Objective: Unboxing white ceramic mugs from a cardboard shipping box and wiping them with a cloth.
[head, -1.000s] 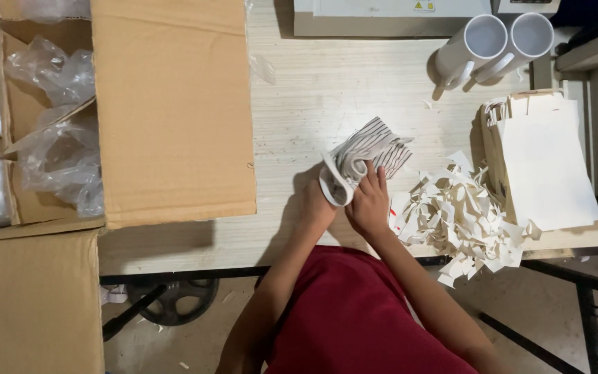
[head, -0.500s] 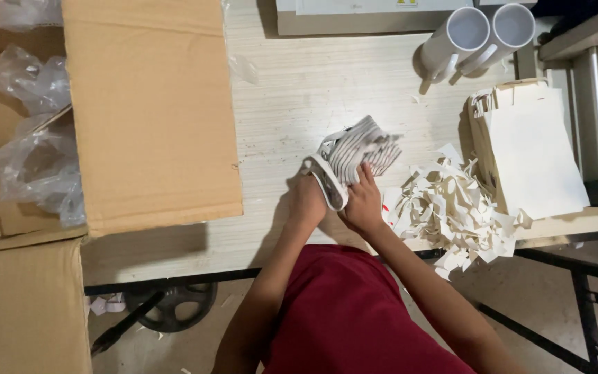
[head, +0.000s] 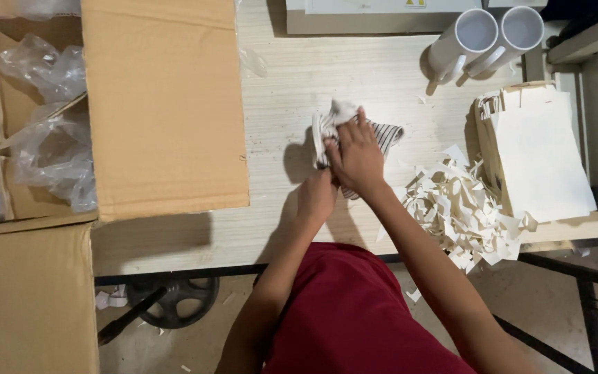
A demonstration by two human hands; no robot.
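Views: one only, worn on the head; nothing shared with a second view.
Position: above the near edge of the wooden table [head: 292,90], over the person's own red-clad torso.
Direction: almost straight down, far table edge toward the top of the frame.
Nearness: arm's length; left hand [head: 316,197] and right hand [head: 356,156] near the centre.
Left span: open cardboard box [head: 164,104].
Right span: two white mugs [head: 482,38], paper scraps [head: 461,211].
Bottom: floor under the table.
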